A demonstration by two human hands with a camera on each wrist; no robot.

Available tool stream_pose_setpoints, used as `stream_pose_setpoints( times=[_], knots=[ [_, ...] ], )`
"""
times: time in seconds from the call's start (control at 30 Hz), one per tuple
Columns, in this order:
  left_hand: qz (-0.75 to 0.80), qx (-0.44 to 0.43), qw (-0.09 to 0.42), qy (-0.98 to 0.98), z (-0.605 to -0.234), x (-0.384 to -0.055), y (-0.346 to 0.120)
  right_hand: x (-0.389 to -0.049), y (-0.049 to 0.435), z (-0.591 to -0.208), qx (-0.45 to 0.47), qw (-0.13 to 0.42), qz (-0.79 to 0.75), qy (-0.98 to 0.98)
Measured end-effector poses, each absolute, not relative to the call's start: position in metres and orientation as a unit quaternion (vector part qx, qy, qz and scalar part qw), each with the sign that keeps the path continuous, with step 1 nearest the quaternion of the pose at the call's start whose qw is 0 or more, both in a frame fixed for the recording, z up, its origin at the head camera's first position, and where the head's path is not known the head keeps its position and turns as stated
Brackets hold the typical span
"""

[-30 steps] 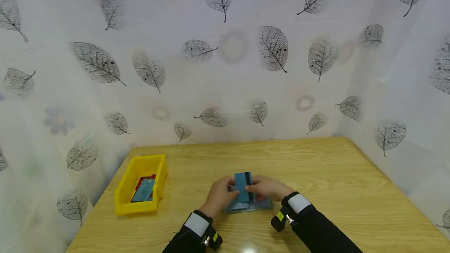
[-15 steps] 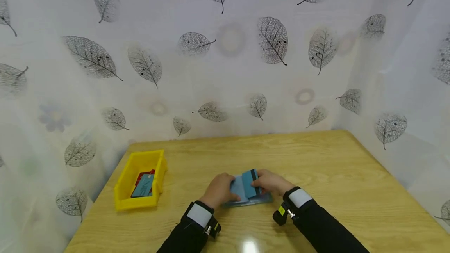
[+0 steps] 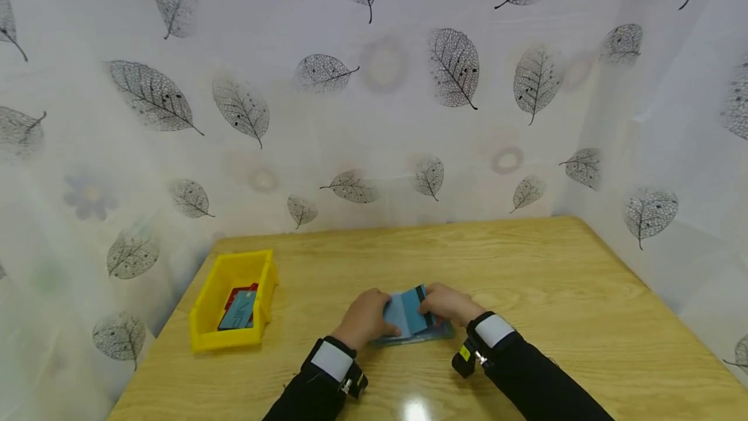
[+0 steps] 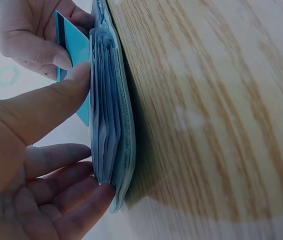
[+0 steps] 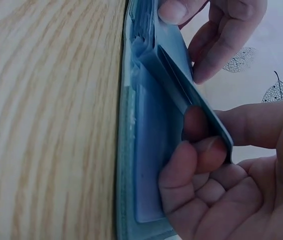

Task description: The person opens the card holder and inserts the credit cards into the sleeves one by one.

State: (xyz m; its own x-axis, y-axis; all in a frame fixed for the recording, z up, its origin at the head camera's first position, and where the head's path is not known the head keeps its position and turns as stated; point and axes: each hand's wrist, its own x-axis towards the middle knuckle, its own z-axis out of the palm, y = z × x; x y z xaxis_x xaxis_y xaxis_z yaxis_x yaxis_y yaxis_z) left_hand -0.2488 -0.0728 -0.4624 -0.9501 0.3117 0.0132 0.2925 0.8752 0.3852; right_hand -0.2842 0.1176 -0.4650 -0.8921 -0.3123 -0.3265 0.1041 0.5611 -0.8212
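Note:
A card holder (image 3: 395, 309) with a stack of clear sleeves (image 4: 104, 110) lies opened out on the table. My left hand (image 3: 362, 318) grips its left half, thumb on the top sleeve and fingers along the edges. A blue card (image 3: 413, 317) with a black stripe is pinched by my right hand (image 3: 450, 304), thumb on one face and fingers curled behind. In the right wrist view, the card (image 5: 209, 117) slants up from the holder, its far end at the sleeve's mouth. Below it shows the holder's right-hand pocket (image 5: 149, 175).
To the left stands a yellow bin (image 3: 201, 336) with a blue-grey card (image 3: 238, 310) and red cards (image 3: 232, 295) in it. The wooden table (image 3: 526, 278) backs onto a white curtain (image 3: 374, 128) printed with leaves.
The card, earlier upright between both hands, has moved right and tilted, its left end now at the sleeve. My left hand has shifted from the card to the holder. The head view has tipped down slightly.

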Motion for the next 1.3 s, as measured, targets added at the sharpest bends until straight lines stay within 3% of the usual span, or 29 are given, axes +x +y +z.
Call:
stream_pose_setpoints(
  times=[0.73,1.3],
  knots=[
    [0.192,0.174,0.004,0.966,-0.466,-0.247,-0.074,-0.279,0.1,-0.46,-0.08,0.203,-0.347,0.912],
    [0.227,0.177,0.031,0.957,-0.464,-0.247,-0.081,-0.285,0.103,-0.449,-0.185,0.299,-0.253,0.901]
  ],
)
